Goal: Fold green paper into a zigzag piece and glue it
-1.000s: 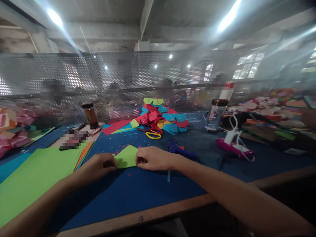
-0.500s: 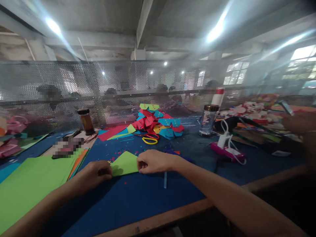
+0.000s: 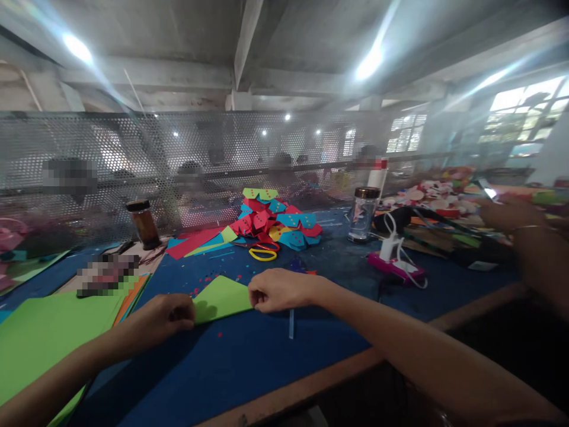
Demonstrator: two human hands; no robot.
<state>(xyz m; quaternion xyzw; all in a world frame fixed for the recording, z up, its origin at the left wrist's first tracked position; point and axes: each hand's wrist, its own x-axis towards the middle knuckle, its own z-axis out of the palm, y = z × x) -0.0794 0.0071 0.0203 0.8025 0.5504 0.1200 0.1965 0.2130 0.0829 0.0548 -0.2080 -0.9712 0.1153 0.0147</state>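
A folded sheet of lime-green paper [image 3: 222, 301] lies on the blue table between my two hands, its peak pointing away from me. My left hand [image 3: 174, 311] pinches its left corner, the fingers curled. At the opposite corner my right hand [image 3: 275, 290] is closed on the paper's edge, knuckles facing away. Just behind the right hand is a dark blue object, mostly hidden by it. A thin pale strip [image 3: 291, 324] sticks out below my right wrist. Red and coloured paper bits are scattered beyond the folded sheet.
Yellow- and red-handled scissors [image 3: 263, 254] lie before a heap of cut coloured paper [image 3: 284, 222]. Large green sheets [image 3: 40, 338] cover the left side. A dark-lidded jar [image 3: 144, 225], a clear bottle [image 3: 363, 214] and a magenta power strip [image 3: 393, 268] stand around. Another person's hand [image 3: 498, 213] is at right.
The view has turned slightly right, so most things appear further left. Both hands keep their hold on the green paper, slightly further apart in the picture.
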